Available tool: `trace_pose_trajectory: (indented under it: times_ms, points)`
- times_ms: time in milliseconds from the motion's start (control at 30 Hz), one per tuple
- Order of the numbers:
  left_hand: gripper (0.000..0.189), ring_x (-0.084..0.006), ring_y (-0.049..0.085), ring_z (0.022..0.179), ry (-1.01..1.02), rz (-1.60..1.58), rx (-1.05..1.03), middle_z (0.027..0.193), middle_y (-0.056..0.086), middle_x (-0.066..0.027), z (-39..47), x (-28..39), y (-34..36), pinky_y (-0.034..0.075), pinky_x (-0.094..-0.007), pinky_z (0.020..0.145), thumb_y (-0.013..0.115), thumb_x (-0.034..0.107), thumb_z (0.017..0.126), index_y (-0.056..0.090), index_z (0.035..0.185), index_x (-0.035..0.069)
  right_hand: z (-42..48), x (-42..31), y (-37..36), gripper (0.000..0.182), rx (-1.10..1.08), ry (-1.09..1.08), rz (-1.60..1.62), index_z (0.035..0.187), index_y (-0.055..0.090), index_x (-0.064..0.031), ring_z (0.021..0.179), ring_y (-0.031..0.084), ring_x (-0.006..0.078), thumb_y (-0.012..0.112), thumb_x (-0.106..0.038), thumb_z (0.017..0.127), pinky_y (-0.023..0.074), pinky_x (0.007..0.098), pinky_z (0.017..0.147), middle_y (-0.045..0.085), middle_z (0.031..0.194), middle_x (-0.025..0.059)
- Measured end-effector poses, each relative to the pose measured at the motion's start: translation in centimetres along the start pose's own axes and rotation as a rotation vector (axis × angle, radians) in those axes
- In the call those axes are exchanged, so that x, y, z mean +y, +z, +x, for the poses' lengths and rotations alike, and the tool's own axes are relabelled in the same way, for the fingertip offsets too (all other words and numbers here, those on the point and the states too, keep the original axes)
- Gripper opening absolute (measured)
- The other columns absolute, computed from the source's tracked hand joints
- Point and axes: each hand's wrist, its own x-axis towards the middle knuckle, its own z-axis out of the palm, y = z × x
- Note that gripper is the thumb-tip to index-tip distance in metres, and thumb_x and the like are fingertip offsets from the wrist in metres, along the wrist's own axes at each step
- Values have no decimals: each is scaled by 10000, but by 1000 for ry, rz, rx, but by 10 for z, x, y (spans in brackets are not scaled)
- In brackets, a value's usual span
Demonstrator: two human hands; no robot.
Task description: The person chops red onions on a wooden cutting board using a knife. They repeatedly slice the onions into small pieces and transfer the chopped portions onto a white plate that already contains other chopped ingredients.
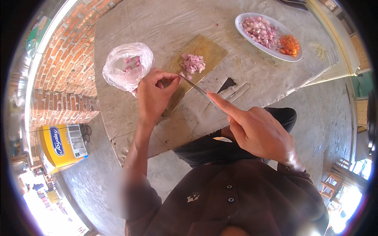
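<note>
My right hand [260, 129] grips a knife, its index finger stretched along the back of the narrow blade [196, 87]. The handle is hidden in my palm. The blade's tip meets the pinched thumb and forefinger of my left hand [158, 91]; whether something small sits between those fingertips, I cannot tell. Just beyond the tip, a heap of sliced shallots [192, 62] lies on a worn wooden cutting board [211, 48]. Against my left hand stands an open clear plastic bag [113, 66] with several whole shallots [137, 61] inside.
An oval white plate [251, 39] holds sliced shallots [260, 31] and cut orange-red chillies [289, 45] at the far right of the worn tabletop [141, 22]. The tabletop has a torn dark hole [227, 85]. A brick wall [63, 56] and a yellow carton [60, 147] are left.
</note>
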Motion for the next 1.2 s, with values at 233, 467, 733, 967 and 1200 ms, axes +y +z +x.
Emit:
trace_pose_trajectory:
  times_ms: [233,467,733,967,1200]
  points:
    - [107,-78,463,629,-15,14,1,824,680,-8,0,2,0,379,-274,580,855,153,855,844,942,91,0,-2,-1,699,-10,25,4,1647,366,-189,703,662,462,561,-69,986,508,610,755,646,706,258]
    - [110,-77,456,626,0,3,2,828,676,-8,-1,0,1,374,-277,578,851,149,857,843,948,89,0,-4,-2,693,-19,32,3,1642,375,-185,708,665,460,560,-68,984,506,614,761,647,707,258]
    - [112,-79,469,630,-10,13,-5,848,691,-5,-1,2,0,384,-274,581,849,144,853,844,951,90,1,-4,-1,698,-8,18,-13,1634,380,-137,674,655,464,568,-51,967,500,619,744,632,685,264]
    - [124,-84,477,635,9,20,-14,865,706,-5,-2,5,-1,394,-273,587,852,145,846,847,960,95,4,-6,-1,692,-18,33,-46,1631,382,-132,666,657,462,565,-51,969,501,619,730,631,675,260]
    - [100,-67,479,639,17,-13,6,841,699,-2,-1,1,0,399,-258,588,846,111,838,836,932,77,3,-1,3,734,39,35,-55,1655,360,-289,631,630,430,556,-59,986,484,526,629,607,679,206]
